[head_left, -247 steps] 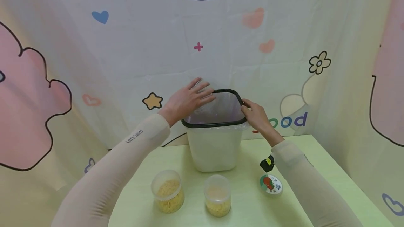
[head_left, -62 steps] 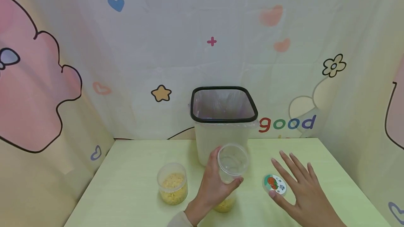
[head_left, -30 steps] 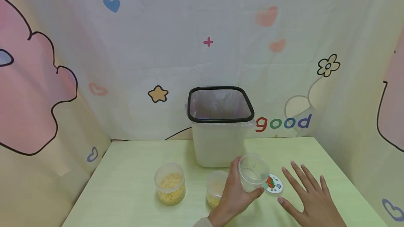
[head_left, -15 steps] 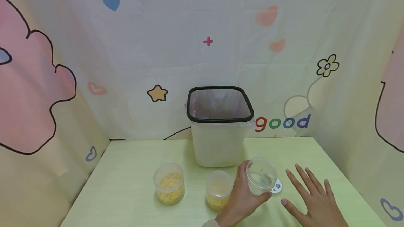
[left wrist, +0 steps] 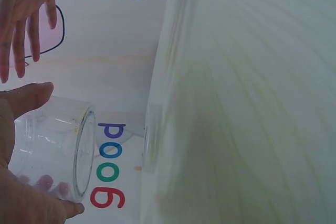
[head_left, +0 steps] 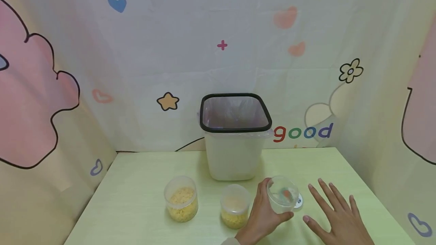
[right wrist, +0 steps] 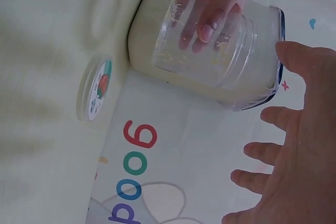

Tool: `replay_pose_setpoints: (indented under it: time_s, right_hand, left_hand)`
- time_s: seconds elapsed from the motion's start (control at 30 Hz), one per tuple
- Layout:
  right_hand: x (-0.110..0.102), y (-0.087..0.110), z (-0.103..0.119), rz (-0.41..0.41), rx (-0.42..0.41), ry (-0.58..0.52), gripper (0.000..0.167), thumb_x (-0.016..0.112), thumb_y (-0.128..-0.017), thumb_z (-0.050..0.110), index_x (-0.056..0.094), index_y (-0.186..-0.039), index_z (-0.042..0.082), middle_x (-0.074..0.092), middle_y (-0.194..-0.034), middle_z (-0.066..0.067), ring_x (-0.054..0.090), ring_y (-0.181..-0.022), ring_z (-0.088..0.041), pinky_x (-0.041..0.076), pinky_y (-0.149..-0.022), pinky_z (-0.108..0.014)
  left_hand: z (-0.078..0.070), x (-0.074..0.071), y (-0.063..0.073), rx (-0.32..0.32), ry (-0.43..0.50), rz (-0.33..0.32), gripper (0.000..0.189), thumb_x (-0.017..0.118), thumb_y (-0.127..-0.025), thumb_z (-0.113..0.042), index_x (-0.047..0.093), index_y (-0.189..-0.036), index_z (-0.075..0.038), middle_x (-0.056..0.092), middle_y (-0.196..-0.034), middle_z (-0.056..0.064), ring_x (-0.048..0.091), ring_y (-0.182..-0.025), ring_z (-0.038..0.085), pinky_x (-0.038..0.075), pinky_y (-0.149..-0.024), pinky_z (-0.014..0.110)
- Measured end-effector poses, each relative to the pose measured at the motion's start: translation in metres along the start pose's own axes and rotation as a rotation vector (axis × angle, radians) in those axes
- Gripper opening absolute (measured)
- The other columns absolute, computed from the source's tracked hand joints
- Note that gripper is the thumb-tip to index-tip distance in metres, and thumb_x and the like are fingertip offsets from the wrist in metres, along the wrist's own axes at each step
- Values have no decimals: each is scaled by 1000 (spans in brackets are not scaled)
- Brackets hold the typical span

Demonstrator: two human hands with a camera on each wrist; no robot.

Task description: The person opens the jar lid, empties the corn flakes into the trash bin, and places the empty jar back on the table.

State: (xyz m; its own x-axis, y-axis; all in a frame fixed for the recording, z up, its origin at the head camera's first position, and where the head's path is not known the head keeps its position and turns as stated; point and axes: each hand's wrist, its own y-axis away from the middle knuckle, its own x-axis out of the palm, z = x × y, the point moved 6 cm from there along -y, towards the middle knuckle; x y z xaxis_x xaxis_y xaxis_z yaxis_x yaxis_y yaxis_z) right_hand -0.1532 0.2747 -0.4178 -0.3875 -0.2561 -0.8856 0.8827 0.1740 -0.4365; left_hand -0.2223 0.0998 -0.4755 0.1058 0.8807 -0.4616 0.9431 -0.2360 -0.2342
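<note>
My left hand (head_left: 263, 214) grips a clear plastic jar (head_left: 281, 196) between thumb and fingers, raised off the table. A few yellowish crumbs cling inside the jar in the right wrist view. Seen from above, it overlaps a round lid (head_left: 298, 202) with a red picture; in the right wrist view that lid (right wrist: 97, 88) lies on the table apart from the jar. Beside them, my right hand (head_left: 340, 214) is held with fingers spread, touching nothing. Two clear tubs of yellow crumbs, one at left (head_left: 182, 211) and one in the middle (head_left: 234, 219), stand left of my hands.
A white bin (head_left: 233, 158) with a black rim and a clear liner stands at the back of the pale green table (head_left: 143, 192). Behind it hangs a printed cloth (head_left: 190, 56), with more cloth along both sides.
Both hands were at the bin's rim earlier, and a small black-and-yellow object beside the lid is gone from view. Lately my left hand has carried the jar rightward and lower, over the lid.
</note>
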Motion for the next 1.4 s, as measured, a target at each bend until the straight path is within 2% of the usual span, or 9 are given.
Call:
replay_pose_setpoints:
  time_s: [0.13, 0.3, 0.5, 0.63, 0.73, 1.0, 1.2, 1.33, 1.4]
  right_hand:
    - [3, 1, -2, 8, 7, 8, 83, 65, -86, 54, 26, -156, 31, 20, -164, -4, 14, -151, -34, -17, -114, -66]
    - [6, 3, -5, 3, 3, 17, 83, 66, -86, 54, 26, -155, 32, 20, -165, -2, 9, -153, -29, -16, -114, -66]
    - [11, 4, -7, 40, 23, 19, 83, 64, -86, 55, 24, -156, 33, 22, -164, -4, 14, -151, -34, -18, -114, -66]
    - [12, 5, -6, 39, 20, 25, 84, 63, -87, 56, 22, -156, 33, 18, -165, -2, 4, -154, -29, -22, -113, -61]
    - [12, 6, -6, 9, 2, 24, 84, 65, -86, 54, 24, -156, 32, 17, -166, 1, -3, -155, -20, -18, -114, -65]
    - [15, 5, -5, 39, 15, 30, 83, 63, -86, 57, 25, -156, 32, 20, -165, -2, 2, -155, -25, -17, -114, -67]
    - [17, 4, -5, 50, 22, 24, 83, 62, -87, 58, 24, -156, 33, 22, -164, -3, 6, -154, -27, -5, -112, -75]
    - [20, 5, -7, 66, 35, 20, 83, 62, -87, 58, 22, -156, 34, 24, -163, -4, 12, -152, -32, -16, -113, -68]
    - [21, 4, -9, 67, 37, 13, 83, 62, -87, 58, 24, -156, 33, 26, -162, -6, 15, -150, -33, -14, -113, -69]
  left_hand:
    - [6, 4, -1, -15, -12, 5, 100, 86, -70, -43, 25, -147, -22, 41, -143, -6, 49, -128, 17, 46, -103, 35]
    - [13, 8, -2, -45, -10, 15, 100, 88, -69, -40, 26, -146, -21, 43, -142, -5, 50, -128, 19, 46, -104, 36]
    - [21, 15, -4, -72, -22, 36, 101, 89, -69, -36, 26, -145, -18, 44, -143, -1, 50, -129, 21, 46, -105, 36]
    - [26, 18, -4, -80, -20, 55, 102, 89, -69, -36, 25, -145, -16, 43, -143, 2, 49, -130, 22, 46, -106, 36]
    - [29, 20, -4, -85, -17, 61, 102, 90, -68, -35, 25, -144, -16, 43, -143, 2, 50, -129, 22, 46, -106, 36]
    - [37, 23, -5, -117, -25, 66, 103, 91, -66, -35, 27, -144, -17, 45, -142, 1, 50, -129, 21, 46, -106, 36]
    - [43, 26, -6, -129, -36, 63, 103, 93, -63, -33, 29, -143, -21, 48, -140, -2, 51, -129, 20, 46, -106, 35]
    - [44, 27, -7, -120, -43, 63, 103, 94, -62, -31, 30, -143, -22, 50, -141, -1, 52, -129, 21, 46, -106, 37]
    - [44, 28, -7, -110, -44, 63, 103, 94, -61, -29, 31, -142, -22, 51, -141, 0, 53, -128, 22, 46, -106, 37]
